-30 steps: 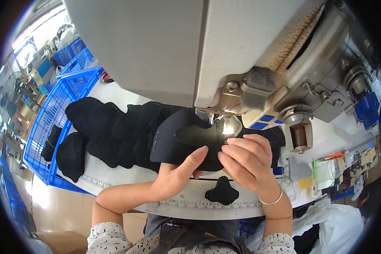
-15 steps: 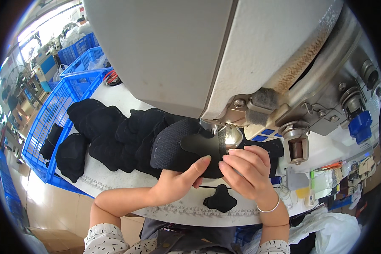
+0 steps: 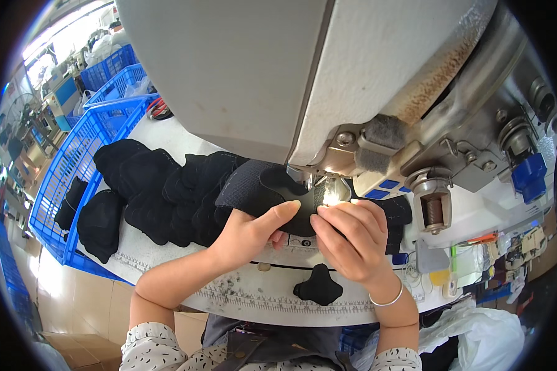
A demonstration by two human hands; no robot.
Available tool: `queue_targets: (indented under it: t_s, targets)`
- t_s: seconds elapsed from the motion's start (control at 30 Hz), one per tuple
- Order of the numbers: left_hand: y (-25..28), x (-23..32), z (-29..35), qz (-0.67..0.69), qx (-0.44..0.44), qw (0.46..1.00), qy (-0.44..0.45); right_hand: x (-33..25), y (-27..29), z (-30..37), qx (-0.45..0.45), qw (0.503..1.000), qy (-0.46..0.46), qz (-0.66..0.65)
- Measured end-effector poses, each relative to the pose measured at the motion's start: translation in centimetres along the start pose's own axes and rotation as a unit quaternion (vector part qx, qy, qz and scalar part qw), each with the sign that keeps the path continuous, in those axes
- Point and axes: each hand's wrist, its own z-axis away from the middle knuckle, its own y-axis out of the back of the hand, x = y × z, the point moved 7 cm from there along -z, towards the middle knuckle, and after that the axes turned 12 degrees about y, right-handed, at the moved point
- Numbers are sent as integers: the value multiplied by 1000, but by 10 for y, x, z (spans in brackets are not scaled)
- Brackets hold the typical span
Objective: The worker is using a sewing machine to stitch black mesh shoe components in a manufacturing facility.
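A curved black fabric piece (image 3: 244, 187), partly textured mesh and partly smooth, lies under the lit needle area of a sewing machine (image 3: 229, 74). My left hand (image 3: 247, 238) grips its near edge, thumb on top and fingers underneath. With thumb and fingertips pinched together, my right hand (image 3: 353, 238) holds the same piece at its right side, just in front of the bright needle area. The stitching point itself is washed out by glare. A small black fabric cutout (image 3: 319, 285) rests on the table close to me, below my right hand.
Overlapping black fabric pieces (image 3: 151, 195) spread across the table left of the machine. A blue plastic crate (image 3: 68, 185) stands beyond them at the left. Thread tension parts (image 3: 432, 201) jut out at right. White plastic bags (image 3: 486, 337) are at lower right.
Both hands have moved slightly away from me, toward the machine, with the fabric piece. Its near edge has drawn back, uncovering a metal plate on the table. The view has shifted a little.
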Motion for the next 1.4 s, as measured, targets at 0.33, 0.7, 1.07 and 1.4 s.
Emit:
queue_targets:
  t_s: [0.33, 0.7, 1.07, 1.4]
  targets:
    - [0, 20, -12, -23, 0, 998, -50, 4, -3, 1, -12, 999, -31, 8]
    - [8, 16, -29, 22, 0, 999, -30, 11, -8, 2, -12, 998, -61, 25]
    - [7, 8, -23, 18, 64, 997, -26, 13, -7, 3, -27, 997, -69, 34]
    - [-11, 21, -3, -78, 100, 962, -243, 15, -7, 5, -16, 996, -83, 13]
